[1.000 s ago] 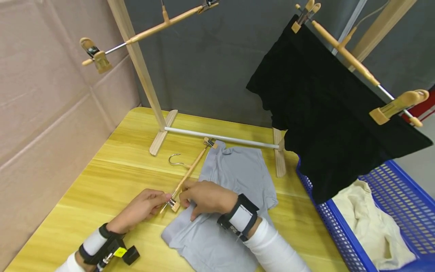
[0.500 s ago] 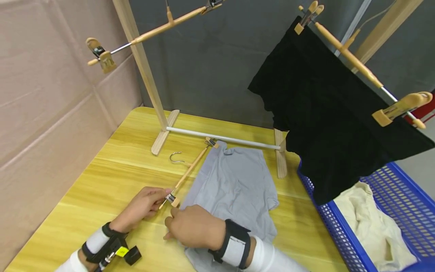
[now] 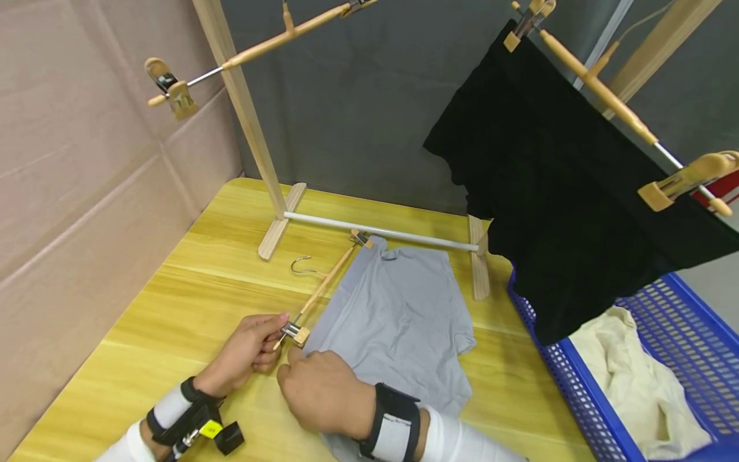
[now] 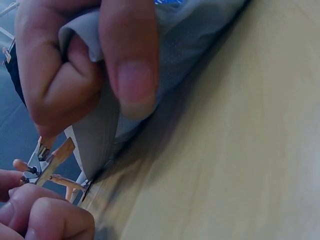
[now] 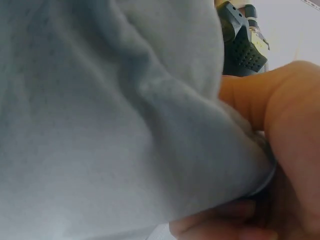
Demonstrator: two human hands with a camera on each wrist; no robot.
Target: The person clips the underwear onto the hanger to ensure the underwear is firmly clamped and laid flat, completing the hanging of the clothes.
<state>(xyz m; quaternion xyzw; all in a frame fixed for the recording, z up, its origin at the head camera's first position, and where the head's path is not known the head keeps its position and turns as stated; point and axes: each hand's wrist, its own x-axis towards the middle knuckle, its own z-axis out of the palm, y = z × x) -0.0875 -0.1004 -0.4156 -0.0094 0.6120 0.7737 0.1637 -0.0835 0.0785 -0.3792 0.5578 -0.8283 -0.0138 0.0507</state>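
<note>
Light grey shorts (image 3: 404,301) lie on the table with the waistband along a wooden clip hanger (image 3: 324,285). The hanger's far clip (image 3: 361,239) sits at the waistband's far corner. My left hand (image 3: 251,346) pinches the near clip (image 3: 297,333) between thumb and fingers. My right hand (image 3: 329,393) grips the near end of the waistband, just beside that clip. In the left wrist view, the right hand's thumb (image 4: 131,60) and curled finger pinch the grey cloth (image 4: 100,135) near the clip (image 4: 56,157). Grey fabric (image 5: 100,150) fills most of the right wrist view.
A wooden rack (image 3: 248,115) with a white lower bar (image 3: 381,233) stands behind. Another clip hanger (image 3: 277,46) hangs on its left, and black shorts (image 3: 554,186) hang clipped at right. A blue basket (image 3: 701,333) holds cream cloth (image 3: 629,378).
My right hand has moved toward the front left, drawing the waistband's near end straight along the hanger. My left hand stays at the near clip, which has turned slightly.
</note>
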